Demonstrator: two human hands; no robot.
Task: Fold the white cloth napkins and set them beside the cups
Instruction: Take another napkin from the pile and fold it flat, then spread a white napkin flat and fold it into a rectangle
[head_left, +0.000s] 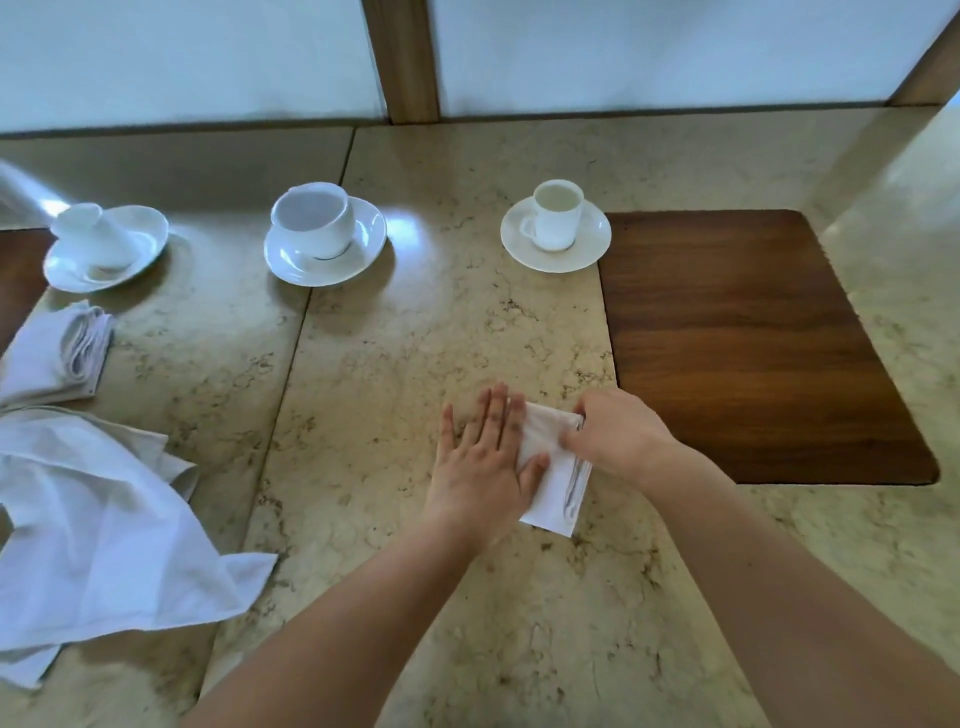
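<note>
Pressing flat on the small folded napkin, the left hand lies with its fingers straight and spread, the palm partly on the cloth and partly on the marble table. The right hand is at the napkin's far right corner, its fingers curled in and pinching the layered edge there. From the head camera, the napkin sits near the table's front middle, just left of a dark wooden inlay and well short of the cups.

Three white cups on saucers stand in a row farther back: a small cup nearest the inlay, a wider cup in the middle, and an overturned cup at the left. Near that last one lies another folded napkin. Closer in, at the left edge, a heap of unfolded white cloth is spread loosely.
</note>
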